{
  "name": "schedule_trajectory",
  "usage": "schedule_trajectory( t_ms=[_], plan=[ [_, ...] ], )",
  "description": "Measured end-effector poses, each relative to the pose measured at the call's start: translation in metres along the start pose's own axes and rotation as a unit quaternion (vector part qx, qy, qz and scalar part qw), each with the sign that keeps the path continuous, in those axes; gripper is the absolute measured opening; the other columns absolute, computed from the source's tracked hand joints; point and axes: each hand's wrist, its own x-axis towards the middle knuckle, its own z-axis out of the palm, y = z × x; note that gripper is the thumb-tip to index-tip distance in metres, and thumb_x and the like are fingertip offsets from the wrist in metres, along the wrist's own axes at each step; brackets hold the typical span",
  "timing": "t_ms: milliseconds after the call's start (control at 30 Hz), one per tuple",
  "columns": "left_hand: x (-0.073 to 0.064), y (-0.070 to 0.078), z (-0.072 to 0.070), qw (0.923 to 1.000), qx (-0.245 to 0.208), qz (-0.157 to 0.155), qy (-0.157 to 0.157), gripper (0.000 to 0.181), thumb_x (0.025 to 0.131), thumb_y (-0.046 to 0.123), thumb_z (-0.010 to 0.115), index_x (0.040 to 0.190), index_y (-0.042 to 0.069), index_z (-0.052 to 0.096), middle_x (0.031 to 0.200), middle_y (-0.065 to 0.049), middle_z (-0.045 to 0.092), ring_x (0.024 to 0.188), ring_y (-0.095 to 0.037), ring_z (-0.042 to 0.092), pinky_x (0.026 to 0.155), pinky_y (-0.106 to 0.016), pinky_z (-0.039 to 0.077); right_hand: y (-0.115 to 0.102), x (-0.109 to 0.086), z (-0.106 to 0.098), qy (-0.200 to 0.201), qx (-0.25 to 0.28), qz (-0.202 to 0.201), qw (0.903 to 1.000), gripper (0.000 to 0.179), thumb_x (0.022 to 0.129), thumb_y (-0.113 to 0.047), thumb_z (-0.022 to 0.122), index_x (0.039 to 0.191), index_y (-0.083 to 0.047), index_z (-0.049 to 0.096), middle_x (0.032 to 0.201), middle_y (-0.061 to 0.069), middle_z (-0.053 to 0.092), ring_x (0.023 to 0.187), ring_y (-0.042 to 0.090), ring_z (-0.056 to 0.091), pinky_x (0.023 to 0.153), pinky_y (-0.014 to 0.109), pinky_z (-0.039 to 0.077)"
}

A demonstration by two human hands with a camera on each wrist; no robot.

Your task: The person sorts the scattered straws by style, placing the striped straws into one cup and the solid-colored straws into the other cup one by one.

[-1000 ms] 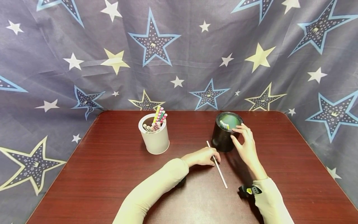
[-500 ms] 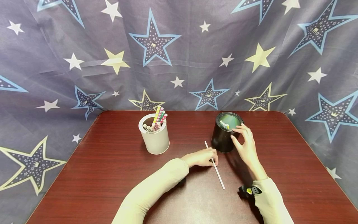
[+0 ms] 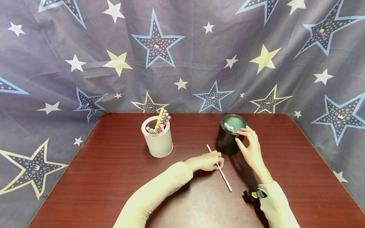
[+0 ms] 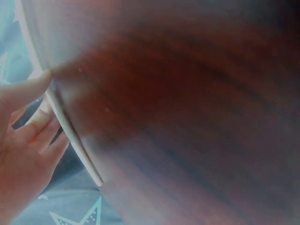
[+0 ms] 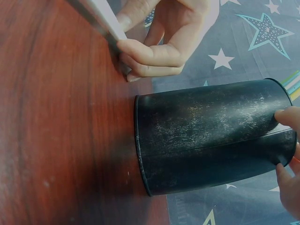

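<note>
A thin pale paper straw [image 3: 226, 180] lies slantwise low over the table, with my left hand [image 3: 206, 161] pinching it near its middle. The left wrist view shows the thumb on one side of this straw [image 4: 77, 140] and other fingers behind it. An upright black can [image 3: 226, 142] stands just beyond that hand. My right hand [image 3: 252, 152] holds the can near its top on the right side, thumb against the wall and fingers at the rim. In the right wrist view, the fingertips touch the dark can [image 5: 211, 136] near its upper end. Several straws [image 3: 228, 127] lean inside it.
On the left stands a white can [image 3: 159, 146] with several patterned paper straws [image 3: 162, 119] sticking out. Both cans are on a reddish-brown wooden table [image 3: 94, 177]. A grey curtain with stars [image 3: 199, 63] hangs behind the table's far edge.
The straw's far end has swung slightly left, and its near end moved left and then back right. The left fingers have shifted a little around it. My right hand and the black can stay put.
</note>
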Motion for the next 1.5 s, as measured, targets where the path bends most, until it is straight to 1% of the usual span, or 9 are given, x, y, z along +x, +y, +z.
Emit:
schedule_trajectory(
  t_ms=[300, 500, 600, 833, 1033, 1167, 1300, 1433, 1500],
  plan=[
    [-0.001, -0.001, -0.001, 0.9996, -0.011, 0.002, 0.025, 0.011, 0.073, 0.015, 0.068, 0.077, 0.022, 0.060, 0.082, 0.006, 0.050, 0.084, -0.006, 0.046, 0.067, -0.013, 0.035, 0.000, -0.001, 0.000, 0.003, 0.002, -0.005, 1.0000, 0.029, 0.070, 0.009, 0.066, 0.098, 0.003, 0.059, 0.108, 0.019, 0.053, 0.115, 0.034, 0.039, 0.100, 0.036, 0.026],
    [-0.004, -0.004, -0.004, 0.9979, -0.036, 0.000, 0.054, 0.011, 0.074, 0.016, 0.069, 0.078, 0.021, 0.060, 0.081, 0.006, 0.049, 0.080, -0.005, 0.046, 0.065, -0.012, 0.035, -0.001, -0.001, 0.001, 0.002, 0.000, -0.006, 1.0000, 0.029, 0.070, 0.009, 0.066, 0.098, 0.003, 0.059, 0.108, 0.019, 0.053, 0.115, 0.034, 0.039, 0.100, 0.036, 0.026],
    [-0.006, -0.006, -0.005, 0.9962, -0.052, 0.000, 0.070, 0.011, 0.074, 0.017, 0.069, 0.078, 0.021, 0.059, 0.081, 0.006, 0.050, 0.080, -0.005, 0.047, 0.067, -0.011, 0.035, -0.001, 0.000, 0.001, 0.003, 0.000, -0.008, 1.0000, 0.029, 0.070, 0.009, 0.066, 0.098, 0.003, 0.059, 0.108, 0.019, 0.053, 0.115, 0.034, 0.039, 0.101, 0.035, 0.026],
    [-0.012, -0.010, -0.010, 0.9887, -0.100, 0.008, 0.111, 0.010, 0.075, 0.015, 0.068, 0.080, 0.019, 0.060, 0.082, 0.005, 0.054, 0.083, -0.007, 0.048, 0.073, -0.014, 0.035, 0.001, 0.000, 0.002, 0.008, 0.001, -0.013, 0.9999, 0.029, 0.070, 0.010, 0.066, 0.097, 0.003, 0.059, 0.107, 0.019, 0.053, 0.115, 0.036, 0.039, 0.101, 0.034, 0.025],
    [-0.018, -0.011, -0.017, 0.9798, -0.141, 0.007, 0.142, 0.010, 0.075, 0.013, 0.067, 0.080, 0.017, 0.060, 0.082, 0.004, 0.055, 0.083, -0.009, 0.050, 0.074, -0.017, 0.036, 0.001, -0.001, 0.002, 0.008, 0.002, -0.014, 0.9999, 0.029, 0.070, 0.010, 0.066, 0.097, 0.003, 0.059, 0.107, 0.019, 0.053, 0.116, 0.034, 0.039, 0.102, 0.034, 0.025],
    [-0.019, -0.012, -0.020, 0.9715, -0.163, 0.015, 0.171, 0.009, 0.075, 0.012, 0.068, 0.079, 0.016, 0.060, 0.081, 0.003, 0.055, 0.082, -0.009, 0.051, 0.075, -0.017, 0.038, 0.001, 0.000, 0.001, 0.008, 0.001, -0.013, 0.9999, 0.029, 0.070, 0.010, 0.066, 0.097, 0.003, 0.060, 0.108, 0.019, 0.052, 0.116, 0.034, 0.038, 0.102, 0.034, 0.025],
    [-0.020, -0.013, -0.022, 0.9576, -0.201, 0.020, 0.206, 0.010, 0.074, 0.009, 0.069, 0.078, 0.013, 0.061, 0.077, 0.002, 0.055, 0.080, -0.010, 0.052, 0.074, -0.020, 0.042, 0.001, 0.000, 0.002, 0.008, 0.001, -0.012, 0.9999, 0.029, 0.070, 0.010, 0.066, 0.097, 0.003, 0.059, 0.107, 0.020, 0.052, 0.116, 0.034, 0.039, 0.102, 0.034, 0.025],
    [-0.020, -0.013, -0.021, 0.9361, -0.262, 0.014, 0.234, 0.011, 0.073, 0.005, 0.070, 0.078, 0.010, 0.061, 0.076, 0.001, 0.056, 0.076, -0.010, 0.054, 0.071, -0.023, 0.046, 0.001, -0.001, 0.002, 0.007, 0.000, -0.012, 0.9999, 0.029, 0.070, 0.010, 0.066, 0.097, 0.003, 0.059, 0.107, 0.019, 0.052, 0.116, 0.035, 0.039, 0.102, 0.034, 0.025],
    [-0.020, -0.012, -0.021, 0.9225, -0.300, 0.011, 0.243, 0.011, 0.073, 0.003, 0.069, 0.078, 0.008, 0.061, 0.076, -0.001, 0.056, 0.074, -0.010, 0.054, 0.069, -0.023, 0.048, 0.001, -0.001, 0.002, 0.007, -0.002, -0.011, 0.9999, 0.029, 0.070, 0.009, 0.066, 0.097, 0.003, 0.059, 0.108, 0.019, 0.052, 0.116, 0.034, 0.039, 0.101, 0.035, 0.025]
  ],
)
